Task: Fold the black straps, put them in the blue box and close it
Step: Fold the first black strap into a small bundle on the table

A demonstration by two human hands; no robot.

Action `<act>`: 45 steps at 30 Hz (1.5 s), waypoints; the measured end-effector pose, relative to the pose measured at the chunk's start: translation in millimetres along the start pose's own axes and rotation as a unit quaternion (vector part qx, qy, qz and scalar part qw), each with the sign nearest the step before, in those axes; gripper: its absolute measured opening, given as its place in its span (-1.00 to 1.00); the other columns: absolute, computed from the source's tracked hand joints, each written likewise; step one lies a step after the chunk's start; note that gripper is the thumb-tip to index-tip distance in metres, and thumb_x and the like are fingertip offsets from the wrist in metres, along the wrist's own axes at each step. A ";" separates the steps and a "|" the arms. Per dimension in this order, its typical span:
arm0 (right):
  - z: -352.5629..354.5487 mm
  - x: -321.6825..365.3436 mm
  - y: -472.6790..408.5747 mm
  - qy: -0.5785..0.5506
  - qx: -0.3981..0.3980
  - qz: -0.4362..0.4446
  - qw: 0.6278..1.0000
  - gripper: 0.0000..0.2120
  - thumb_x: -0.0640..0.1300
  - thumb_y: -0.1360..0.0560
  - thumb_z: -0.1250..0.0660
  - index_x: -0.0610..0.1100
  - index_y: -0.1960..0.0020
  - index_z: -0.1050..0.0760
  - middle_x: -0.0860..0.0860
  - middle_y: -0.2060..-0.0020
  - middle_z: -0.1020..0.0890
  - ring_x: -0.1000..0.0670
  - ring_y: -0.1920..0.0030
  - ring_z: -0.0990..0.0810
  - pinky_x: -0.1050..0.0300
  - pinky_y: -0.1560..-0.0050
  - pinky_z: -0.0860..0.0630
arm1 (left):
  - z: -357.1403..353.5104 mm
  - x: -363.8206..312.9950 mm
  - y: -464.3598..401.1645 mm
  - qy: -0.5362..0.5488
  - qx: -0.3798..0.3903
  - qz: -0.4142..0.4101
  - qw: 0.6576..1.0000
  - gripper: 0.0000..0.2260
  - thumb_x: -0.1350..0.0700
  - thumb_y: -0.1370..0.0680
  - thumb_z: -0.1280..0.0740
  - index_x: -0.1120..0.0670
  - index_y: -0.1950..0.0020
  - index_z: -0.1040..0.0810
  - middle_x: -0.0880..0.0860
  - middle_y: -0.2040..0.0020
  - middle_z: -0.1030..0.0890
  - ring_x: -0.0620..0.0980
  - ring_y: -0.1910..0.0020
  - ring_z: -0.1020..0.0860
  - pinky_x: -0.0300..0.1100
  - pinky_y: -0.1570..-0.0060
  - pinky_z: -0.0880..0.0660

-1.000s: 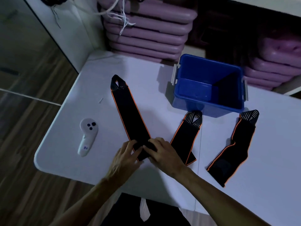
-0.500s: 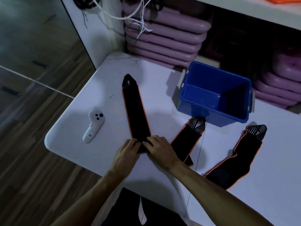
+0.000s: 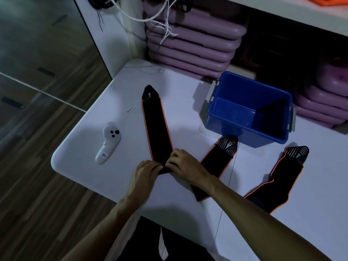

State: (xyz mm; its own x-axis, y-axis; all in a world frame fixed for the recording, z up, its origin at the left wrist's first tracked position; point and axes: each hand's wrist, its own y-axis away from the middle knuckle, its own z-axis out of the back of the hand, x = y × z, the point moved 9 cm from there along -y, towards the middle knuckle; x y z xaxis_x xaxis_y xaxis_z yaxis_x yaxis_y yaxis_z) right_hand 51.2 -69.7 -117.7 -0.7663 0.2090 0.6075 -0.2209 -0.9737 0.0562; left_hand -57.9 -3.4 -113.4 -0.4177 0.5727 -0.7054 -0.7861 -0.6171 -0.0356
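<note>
Your left hand (image 3: 145, 171) and right hand (image 3: 183, 165) both pinch the near end of the long strap (image 3: 157, 129), left of centre frame, fingers closed on the fabric. Compared with a second ago the hands sit on the same end, slightly bunched together; the first fold looks only just started, nothing doubled over yet. The middle strap (image 3: 218, 162) and the right strap (image 3: 282, 178) lie flat and unfolded. The blue box (image 3: 244, 132), upper right, is open and empty; no lid visible. Judged: early in the task
</note>
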 end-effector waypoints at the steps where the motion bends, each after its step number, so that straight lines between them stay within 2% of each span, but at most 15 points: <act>1: 1.2 -3.0 -3.9 -0.018 -0.008 -0.021 1.000 -0.77 -0.05 -0.61 -0.27 -0.18 -0.06 -0.63 -0.09 0.03 -0.57 -0.09 0.02 -0.52 -0.04 -0.01 -0.50 | 3.6 0.9 -1.6 0.003 -0.019 0.008 1.000 -0.78 0.03 -0.58 -0.21 0.10 -0.02 -0.61 0.06 0.12 -0.62 0.00 0.20 -0.56 -0.01 0.23 -0.53; 5: 4.7 -8.7 -16.8 -0.017 -0.053 -0.066 0.996 -0.85 -0.07 -0.62 -0.25 -0.12 -0.05 -0.54 -0.07 0.07 -0.61 -0.10 0.09 -0.57 -0.07 0.06 -0.53 | 11.7 -5.4 -12.2 -0.019 -0.053 0.014 0.998 -0.85 0.19 -0.56 -0.31 0.15 -0.12 -0.52 0.07 -0.07 -0.48 -0.01 0.21 -0.53 -0.18 0.29 -0.52; 7: 3.3 -6.5 -20.0 -0.005 -0.058 -0.063 0.996 -0.89 -0.08 -0.61 -0.26 -0.12 -0.04 -0.49 -0.07 0.06 -0.56 -0.12 0.12 -0.56 -0.08 0.13 -0.54 | 8.2 -4.3 -15.5 -0.021 -0.058 0.022 0.998 -0.86 0.22 -0.57 -0.27 0.22 -0.10 -0.49 -0.04 -0.04 -0.48 -0.05 0.23 -0.53 -0.27 0.33 -0.50; 9: 1.8 -5.2 -18.9 0.009 -0.067 -0.046 0.997 -0.90 -0.11 -0.60 -0.30 -0.14 -0.04 -0.49 -0.07 -0.05 -0.49 -0.11 0.09 -0.55 -0.06 0.17 -0.56 | 1.8 0.0 -13.0 -0.009 -0.043 0.024 0.999 -0.80 0.17 -0.60 -0.20 0.24 -0.15 -0.48 -0.19 0.01 -0.48 -0.23 0.12 -0.53 -0.17 0.14 -0.53; 10: 0.5 -6.1 -17.1 0.021 -0.071 -0.040 0.996 -0.89 -0.10 -0.59 -0.31 -0.14 -0.05 -0.50 -0.08 -0.12 -0.46 -0.11 0.02 -0.54 -0.05 0.16 -0.57 | 1.6 -3.1 -11.5 -0.047 -0.032 -0.007 0.998 -0.77 0.15 -0.59 -0.19 0.23 -0.15 -0.50 -0.15 -0.03 -0.50 -0.24 0.04 -0.51 -0.10 0.08 -0.54; 13: 1.3 -6.9 -6.9 0.057 -0.067 -0.035 0.996 -0.73 -0.01 -0.56 -0.34 -0.13 -0.19 -0.53 -0.10 -0.28 -0.44 -0.12 -0.18 -0.47 -0.05 -0.01 -0.59 | -8.7 -6.8 3.0 -0.154 0.020 -0.114 0.981 -0.67 0.04 -0.53 -0.28 0.22 -0.19 -0.55 0.17 -0.16 -0.54 0.11 -0.11 -0.49 -0.06 0.06 -0.56; 16: -5.4 3.5 6.1 0.148 -0.024 0.036 0.988 -0.49 0.08 -0.50 -0.39 -0.21 -0.32 -0.50 -0.14 -0.31 -0.49 -0.18 -0.25 -0.45 -0.07 -0.09 -0.54 | -15.0 -0.3 8.6 -0.204 0.046 -0.121 0.970 -0.56 -0.03 -0.50 -0.31 0.23 -0.25 -0.51 0.20 -0.17 -0.55 0.13 -0.13 -0.50 -0.04 0.09 -0.59; 19: -11.3 0.5 11.9 0.169 0.011 0.036 0.985 -0.33 0.07 -0.41 -0.47 -0.22 -0.40 -0.42 -0.13 -0.31 -0.51 -0.17 -0.25 -0.47 -0.09 -0.08 -0.53 | -10.4 -8.0 3.5 -0.210 0.004 -0.151 0.966 -0.63 0.18 -0.40 -0.47 0.24 -0.18 -0.57 0.18 -0.08 -0.61 0.12 0.00 -0.59 -0.06 0.16 -0.60; 24: -5.3 6.9 3.2 0.183 -0.052 0.079 0.979 -0.56 -0.23 -0.44 -0.48 -0.28 -0.29 -0.53 -0.17 -0.13 -0.63 -0.18 -0.12 -0.57 -0.06 0.08 -0.57 | -3.4 -13.7 -5.2 -0.199 -0.028 -0.158 0.967 -0.70 0.30 -0.35 -0.44 0.22 -0.08 -0.61 0.15 0.00 -0.65 0.11 0.06 -0.63 -0.05 0.14 -0.59; 27: -3.4 5.7 -2.1 0.156 -0.052 0.091 0.982 -0.66 -0.23 -0.49 -0.44 -0.27 -0.25 -0.56 -0.16 -0.09 -0.65 -0.17 -0.09 -0.60 -0.06 0.07 -0.58 | -0.1 -17.9 -6.9 -0.185 -0.022 -0.173 0.967 -0.73 0.27 -0.38 -0.46 0.25 -0.07 -0.61 0.18 -0.01 -0.65 0.13 0.03 -0.64 -0.04 0.07 -0.60; 29: -0.6 2.6 -5.1 0.138 -0.046 0.084 0.986 -0.69 -0.21 -0.52 -0.40 -0.25 -0.25 -0.56 -0.16 -0.09 -0.66 -0.16 -0.09 -0.61 -0.08 0.02 -0.59 | -1.9 -14.9 -12.2 -0.158 0.003 -0.158 0.975 -0.70 0.23 -0.38 -0.50 0.24 -0.08 -0.58 0.19 0.01 -0.64 0.16 0.13 -0.64 -0.03 0.14 -0.61; 32: 9.6 -5.1 -14.6 0.046 -0.043 0.032 0.998 -0.74 -0.24 -0.56 -0.33 -0.24 -0.23 -0.55 -0.17 -0.08 -0.66 -0.17 -0.06 -0.60 -0.08 -0.05 -0.56 | 4.3 -2.8 -29.6 -0.067 0.025 -0.073 0.995 -0.77 0.17 -0.49 -0.38 0.19 -0.12 -0.54 0.17 0.04 -0.61 0.15 0.19 -0.61 -0.10 0.25 -0.53; 39: 19.3 -22.6 -51.3 -0.076 -0.052 -0.107 0.990 -0.78 -0.18 -0.60 -0.23 -0.09 -0.24 -0.40 -0.09 -0.06 -0.60 -0.07 -0.03 -0.55 0.08 0.00 -0.46 | 10.5 15.6 -55.9 0.024 -0.043 0.060 0.997 -0.78 0.18 -0.56 -0.31 0.18 -0.19 -0.47 0.16 0.02 -0.63 0.09 0.13 -0.61 -0.24 0.21 -0.41; 42: 21.3 -23.0 -50.7 -0.071 -0.089 -0.119 0.986 -0.86 -0.14 -0.61 -0.25 -0.06 -0.16 -0.37 -0.04 0.01 -0.53 0.00 0.07 -0.51 0.14 0.08 -0.46 | 12.5 15.8 -56.4 0.015 -0.071 0.082 0.994 -0.71 0.16 -0.55 -0.32 0.14 -0.25 -0.38 0.15 -0.13 -0.50 0.00 0.10 -0.51 -0.25 0.17 -0.40; 45: 19.6 -20.3 -47.3 -0.034 -0.110 -0.097 0.989 -0.90 -0.13 -0.61 -0.26 -0.13 -0.04 -0.51 -0.07 -0.02 -0.48 -0.04 0.06 -0.52 0.00 0.03 -0.53 | 22.0 3.9 -56.7 -0.077 -0.085 0.045 0.992 -0.84 0.17 -0.53 -0.34 0.15 -0.09 -0.46 0.14 -0.16 -0.41 0.06 0.06 -0.47 -0.19 0.25 -0.44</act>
State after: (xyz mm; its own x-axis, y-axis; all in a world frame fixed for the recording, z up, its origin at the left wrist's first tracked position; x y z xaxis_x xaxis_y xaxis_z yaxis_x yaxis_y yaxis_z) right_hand 89.0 -29.6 -117.2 -0.6560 0.3753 0.6548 -0.4914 -0.8709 0.0069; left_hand -25.1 45.7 -98.5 -0.5578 0.5791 -0.5945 -0.6597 -0.7441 -0.1058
